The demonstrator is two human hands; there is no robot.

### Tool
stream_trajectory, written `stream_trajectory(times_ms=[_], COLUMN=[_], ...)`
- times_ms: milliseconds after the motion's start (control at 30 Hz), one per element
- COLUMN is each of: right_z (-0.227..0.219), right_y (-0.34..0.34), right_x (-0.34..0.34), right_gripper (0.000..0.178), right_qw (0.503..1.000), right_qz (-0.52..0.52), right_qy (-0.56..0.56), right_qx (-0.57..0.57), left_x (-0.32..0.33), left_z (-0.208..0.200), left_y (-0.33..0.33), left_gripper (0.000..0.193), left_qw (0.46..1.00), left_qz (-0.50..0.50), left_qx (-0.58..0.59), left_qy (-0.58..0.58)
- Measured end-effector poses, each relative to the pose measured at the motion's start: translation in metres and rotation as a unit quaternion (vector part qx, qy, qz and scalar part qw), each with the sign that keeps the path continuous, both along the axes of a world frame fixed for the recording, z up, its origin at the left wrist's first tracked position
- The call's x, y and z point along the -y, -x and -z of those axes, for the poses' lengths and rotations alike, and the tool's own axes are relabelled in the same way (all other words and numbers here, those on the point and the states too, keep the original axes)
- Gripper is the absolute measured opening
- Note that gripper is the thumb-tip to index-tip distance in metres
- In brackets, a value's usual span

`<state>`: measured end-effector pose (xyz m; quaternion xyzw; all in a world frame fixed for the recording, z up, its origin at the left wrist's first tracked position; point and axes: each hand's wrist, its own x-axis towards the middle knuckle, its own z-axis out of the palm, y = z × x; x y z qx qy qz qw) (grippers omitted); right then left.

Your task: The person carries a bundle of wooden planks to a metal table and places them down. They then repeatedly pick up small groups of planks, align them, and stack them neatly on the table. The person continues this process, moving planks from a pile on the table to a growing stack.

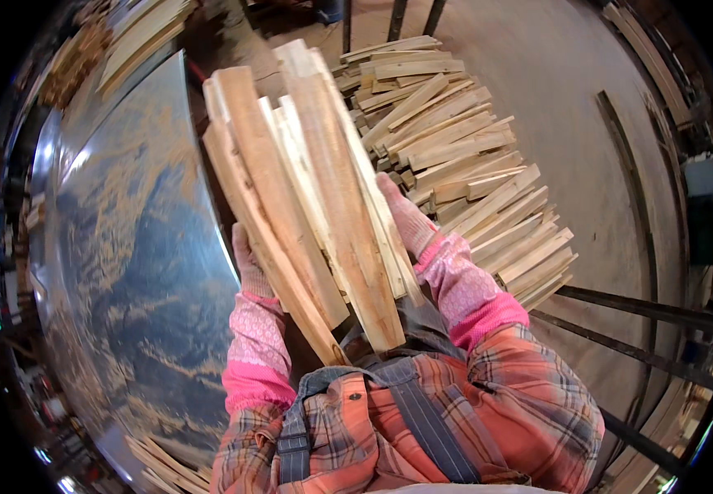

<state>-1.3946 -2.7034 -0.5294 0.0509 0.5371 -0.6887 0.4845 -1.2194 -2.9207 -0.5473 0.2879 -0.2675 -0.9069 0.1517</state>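
A bundle of long, pale wooden boards [336,173] lies across the space in front of my body, carried between both hands. My left hand [249,262], in a light knitted glove, is closed against the left side of the bundle, near the metal table's edge. On the opposite side, my right hand [406,216], gloved the same way, presses the boards from the right. The fingers of both hands are partly hidden by the wood. The boards differ in width and their ends are uneven.
To the left is a shiny metal table [150,272] strewn with sawdust. A long row of stacked wood strips [471,140] stands at the right. Dark metal bars [644,309] stick out at lower right. More boards [146,41] lie at the far left, and strips [163,465] at lower left.
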Motion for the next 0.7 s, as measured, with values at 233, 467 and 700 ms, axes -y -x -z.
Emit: stream_trajectory(times_ms=[233, 467, 700], right_z=[0.062, 0.12, 0.177], right_y=[0.145, 0.217, 0.323], right_x=[-0.072, -0.124, -0.098], right_gripper=[0.078, 0.093, 0.076], right_qw=[0.982, 0.915, 0.885], right_qz=[0.186, 0.385, 0.459], right_qy=[-0.005, 0.056, 0.07], right_qx=[0.014, 0.102, -0.026], left_x=[-0.009, -0.056, -0.074], left_z=[0.053, 0.085, 0.123], left_y=[0.24, 0.443, 0.609], left_gripper=[0.067, 0.062, 0.069], left_qw=[0.971, 0.922, 0.804], left_qz=[0.195, 0.36, 0.531], left_qx=[0.054, 0.126, 0.107], left_qy=[-0.128, -0.071, 0.247])
